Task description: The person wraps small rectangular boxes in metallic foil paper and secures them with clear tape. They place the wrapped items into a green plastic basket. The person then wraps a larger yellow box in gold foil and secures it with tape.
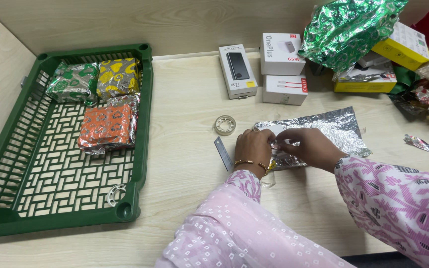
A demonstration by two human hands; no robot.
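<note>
in the middle of the frame, two hands meet over a shiny silver sheet of wrapping foil [334,126] that lies crinkled on the pale wooden desk [184,124]. the left hand [254,147] has gold bangles on its wrist and its fingers are curled down, pressing on the near left edge of the foil. the right hand [310,145] sits just beside it, and its fingers are pressed together, pinching a small bit of the foil where the two hands touch. something small and white shows under the foil near the fingers, but i cannot tell what it is. a thin grey metal ruler [223,153] lies just left of the left hand. a small clear roll of sticky tape [225,124] sits a little above it. on the left side of the frame is a big green plastic basket [145,129] with three shiny wrapped parcels inside, one green, one yellow and one orange [106,128]. at the top middle are three small white boxes [284,53]. in the upper right is a heap of crumpled green shiny paper [348,30] and yellow boxes.
</note>
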